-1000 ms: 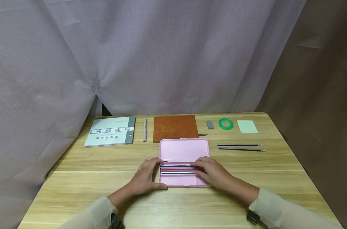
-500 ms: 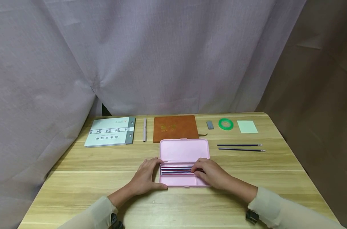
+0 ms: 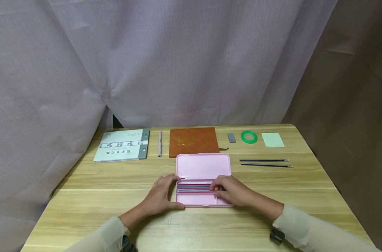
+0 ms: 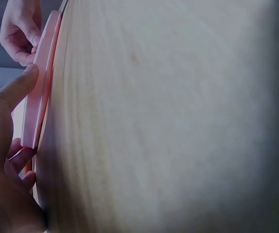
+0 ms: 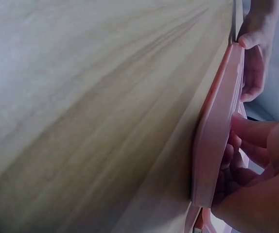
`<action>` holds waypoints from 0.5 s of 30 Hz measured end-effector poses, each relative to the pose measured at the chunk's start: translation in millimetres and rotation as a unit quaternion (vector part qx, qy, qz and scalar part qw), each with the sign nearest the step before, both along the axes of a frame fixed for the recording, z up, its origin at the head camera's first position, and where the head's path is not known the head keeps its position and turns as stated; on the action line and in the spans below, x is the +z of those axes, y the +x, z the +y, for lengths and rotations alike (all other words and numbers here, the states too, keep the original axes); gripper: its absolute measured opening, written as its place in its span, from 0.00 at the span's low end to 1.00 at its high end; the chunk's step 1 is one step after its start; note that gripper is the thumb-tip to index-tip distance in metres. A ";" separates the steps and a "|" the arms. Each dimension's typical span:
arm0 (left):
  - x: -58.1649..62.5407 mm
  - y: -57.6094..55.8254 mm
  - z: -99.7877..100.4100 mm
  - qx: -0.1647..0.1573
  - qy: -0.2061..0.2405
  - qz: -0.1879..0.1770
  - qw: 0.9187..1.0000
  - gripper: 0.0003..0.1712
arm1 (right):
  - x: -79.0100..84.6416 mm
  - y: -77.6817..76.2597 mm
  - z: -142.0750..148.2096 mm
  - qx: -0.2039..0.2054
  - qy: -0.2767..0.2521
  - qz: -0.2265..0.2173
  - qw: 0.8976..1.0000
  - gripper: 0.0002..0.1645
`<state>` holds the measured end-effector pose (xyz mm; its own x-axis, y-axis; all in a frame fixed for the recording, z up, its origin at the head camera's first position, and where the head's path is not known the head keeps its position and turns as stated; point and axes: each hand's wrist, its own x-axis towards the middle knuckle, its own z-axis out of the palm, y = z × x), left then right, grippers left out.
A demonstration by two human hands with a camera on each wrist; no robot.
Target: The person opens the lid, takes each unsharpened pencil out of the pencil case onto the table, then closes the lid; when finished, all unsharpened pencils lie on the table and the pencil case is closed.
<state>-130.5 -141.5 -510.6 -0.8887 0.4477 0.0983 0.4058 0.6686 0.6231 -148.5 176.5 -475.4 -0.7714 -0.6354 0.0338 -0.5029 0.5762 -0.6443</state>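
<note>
Pencils [image 3: 194,188] rolled under curled right hand [image 3: 230,190]; left hand [image 3: 159,196] grips pink case [image 3: 203,166].

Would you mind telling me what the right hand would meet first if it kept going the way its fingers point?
Probably the pencils in the pink pencil case: the right hand points leftward along them, fingertips seemingly already there. Further on is the left hand.

Both arms wear long, pale cream sleeves reaching the wrists. The left hand [image 3: 159,196] and right hand [image 3: 233,190] are bare. A small dark device is strapped under each wrist.
</note>
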 end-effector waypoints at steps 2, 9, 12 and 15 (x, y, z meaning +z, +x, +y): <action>0.0 0.0 0.0 -0.001 0.001 0.000 1.000 0.54 | 0.2 -0.2 -0.1 0.000 -0.002 -0.003 1.000 0.06; 0.7 0.3 -0.1 0.000 0.000 -0.004 1.000 0.54 | -0.9 -1.4 -0.5 0.002 -0.015 -0.017 1.000 0.08; 0.5 0.5 -0.1 -0.001 0.000 -0.003 1.000 0.53 | -1.0 -1.6 -0.4 0.005 -0.018 -0.019 1.000 0.08; 0.7 0.6 0.2 -0.001 -0.001 -0.003 1.000 0.53 | -1.1 -1.5 -0.2 0.007 -0.025 -0.019 0.999 0.08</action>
<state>-129.8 -141.3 -509.9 -0.8880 0.4503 0.0929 0.4042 0.6682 0.6246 -149.9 176.3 -476.6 -0.7637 -0.6445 0.0375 -0.4860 0.5357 -0.6905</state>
